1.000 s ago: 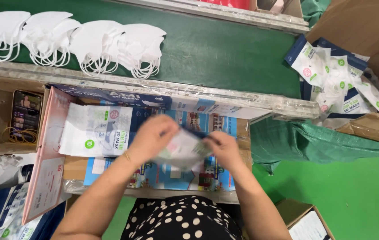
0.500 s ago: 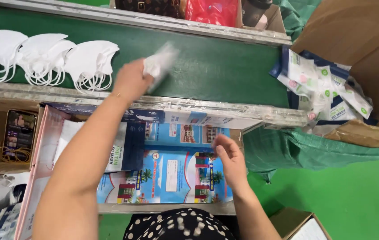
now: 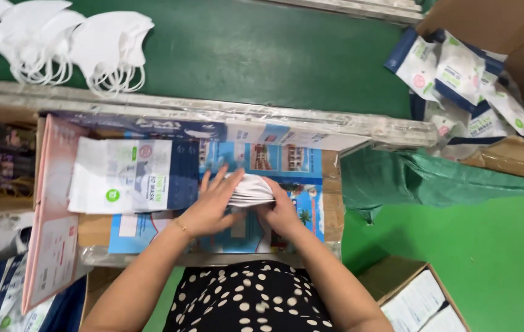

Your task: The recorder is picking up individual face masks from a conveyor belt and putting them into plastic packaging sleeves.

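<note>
Both my hands press on a small stack of white folded face masks (image 3: 251,189) lying on a blue printed sheet (image 3: 296,161) over the cardboard work surface. My left hand (image 3: 210,203) lies flat along the stack's left side with fingers spread. My right hand (image 3: 280,209) grips the stack's right end from below. A pile of flat white and blue pouches (image 3: 130,175) rests just left of my hands. Loose white masks (image 3: 111,46) sit on the green conveyor belt (image 3: 262,55) at the upper left.
A cardboard box (image 3: 520,37) at the upper right holds several packed mask pouches (image 3: 459,80). Green cloth (image 3: 434,178) drapes beside the work surface. A pink board (image 3: 53,215) stands at the left. Another open carton (image 3: 416,301) sits at the lower right.
My left hand came back from the green belt, where it had reached to the masks, and now meets my right hand on a stack of white masks over the blue sheet.
</note>
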